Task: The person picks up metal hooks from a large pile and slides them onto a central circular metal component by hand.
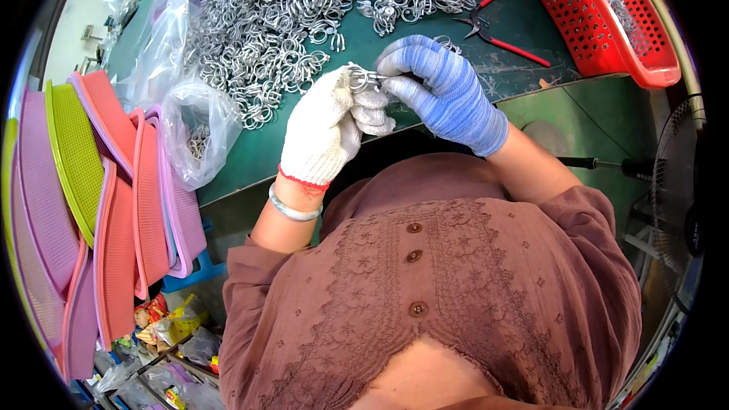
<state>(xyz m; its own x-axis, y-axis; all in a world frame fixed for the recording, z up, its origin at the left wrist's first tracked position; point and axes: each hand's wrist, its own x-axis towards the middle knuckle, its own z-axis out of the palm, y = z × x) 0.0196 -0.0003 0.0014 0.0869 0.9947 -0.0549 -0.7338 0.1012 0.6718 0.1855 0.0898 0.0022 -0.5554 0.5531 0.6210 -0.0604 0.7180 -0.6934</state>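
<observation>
My left hand (323, 118), in a white knit glove with a red cuff edge, is closed on a small silvery metal ring piece (363, 78). From the right, my right hand (440, 87) in a blue knit glove pinches the same piece between thumb and forefinger. The two hands meet just above the table's near edge. Beyond them a large heap of similar metal ring pieces (281, 15) spreads over the green tabletop (524, 80). Red-handled pliers (477, 26) lie to the right of the heap, apart from my hands.
A red perforated basket (569, 11) with metal pieces stands at the far right. On the left are a clear plastic bag (201, 129) holding some pieces and several stacked coloured plastic baskets (114, 205). A fan (672, 175) is at the right edge.
</observation>
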